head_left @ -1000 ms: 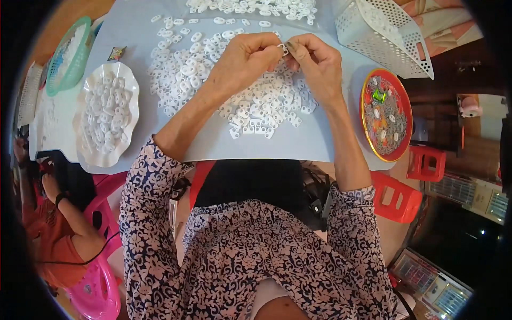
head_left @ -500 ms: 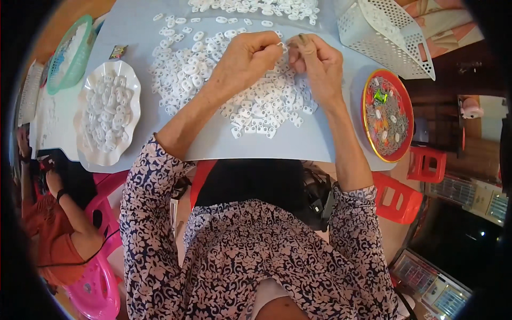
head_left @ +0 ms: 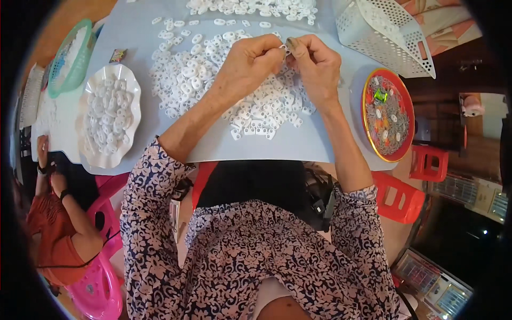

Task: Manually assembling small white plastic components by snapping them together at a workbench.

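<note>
Above the table, my left hand point(head_left: 255, 61) and my right hand point(head_left: 318, 66) meet fingertip to fingertip, both closed in a pinch. Between the fingers shows a small white plastic piece point(head_left: 285, 49), partly covered by them. Beneath both hands spreads a loose pile of small white oval plastic pieces with holes point(head_left: 186, 72). Several of these pieces point(head_left: 250, 130) are lined up at the pile's near edge. On the left, a white scalloped dish point(head_left: 101, 159) is heaped with similar white pieces. To the right lies a red round tray point(head_left: 409, 120) of small grey metal parts.
A white perforated basket point(head_left: 373, 45) stands at the far right and a green basket point(head_left: 88, 45) at the far left. More white pieces lie along the back edge. Red stools point(head_left: 400, 200) are beyond the right side; another person's arm point(head_left: 77, 213) is at left.
My fingers have drawn closer around the small white piece, with the right thumb shifting left and slightly down. The other person's hand at left has moved onto the table edge.
</note>
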`<state>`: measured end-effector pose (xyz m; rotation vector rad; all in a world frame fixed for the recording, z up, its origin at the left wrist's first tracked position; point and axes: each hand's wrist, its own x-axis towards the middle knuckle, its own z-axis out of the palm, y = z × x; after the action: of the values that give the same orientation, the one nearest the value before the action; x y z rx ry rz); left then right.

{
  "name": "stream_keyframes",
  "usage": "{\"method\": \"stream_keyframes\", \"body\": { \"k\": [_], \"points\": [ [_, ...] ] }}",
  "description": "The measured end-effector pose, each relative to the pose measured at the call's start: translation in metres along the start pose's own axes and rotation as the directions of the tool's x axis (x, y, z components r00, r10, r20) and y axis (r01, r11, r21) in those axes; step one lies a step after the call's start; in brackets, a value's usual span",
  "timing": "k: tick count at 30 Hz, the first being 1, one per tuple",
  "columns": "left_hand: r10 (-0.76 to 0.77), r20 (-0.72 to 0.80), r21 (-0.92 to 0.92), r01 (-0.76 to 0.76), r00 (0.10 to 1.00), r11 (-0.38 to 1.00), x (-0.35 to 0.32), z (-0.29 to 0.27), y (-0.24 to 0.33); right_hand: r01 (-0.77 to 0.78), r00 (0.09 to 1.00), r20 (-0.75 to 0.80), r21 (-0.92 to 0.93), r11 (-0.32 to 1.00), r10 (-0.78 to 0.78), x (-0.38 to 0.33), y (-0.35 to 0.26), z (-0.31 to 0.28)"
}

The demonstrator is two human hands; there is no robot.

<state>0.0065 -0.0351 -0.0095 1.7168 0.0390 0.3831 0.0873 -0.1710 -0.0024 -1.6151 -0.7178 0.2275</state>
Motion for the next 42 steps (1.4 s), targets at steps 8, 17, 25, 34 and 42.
{"method": "stream_keyframes", "body": {
  "k": [8,17,25,34,42],
  "points": [
    [0.129,-0.072,0.099,-0.122,0.989,0.988,0.007,-0.009,-0.004,-0.126,0.992,0.021,0.158,0.979,0.125,0.003,0.004,-0.003],
    [0.481,0.062,0.593,-0.420,0.874,0.687,0.055,-0.030,-0.017,-0.103,0.992,-0.042,0.230,0.968,0.115,0.010,0.011,-0.016],
    [0.345,0.165,0.804,-0.329,0.924,0.496,0.061,-0.019,-0.037,-0.121,0.992,-0.027,0.173,0.977,0.127,0.010,0.008,-0.018],
    [0.243,0.204,0.738,-0.312,0.948,0.599,0.059,-0.020,-0.032,-0.133,0.991,-0.001,0.133,0.982,0.135,0.009,0.009,-0.015],
    [0.369,0.205,0.773,-0.382,0.907,0.507,0.057,-0.021,-0.045,-0.129,0.991,-0.008,0.114,0.985,0.131,0.009,0.010,-0.013]
  ]
}}
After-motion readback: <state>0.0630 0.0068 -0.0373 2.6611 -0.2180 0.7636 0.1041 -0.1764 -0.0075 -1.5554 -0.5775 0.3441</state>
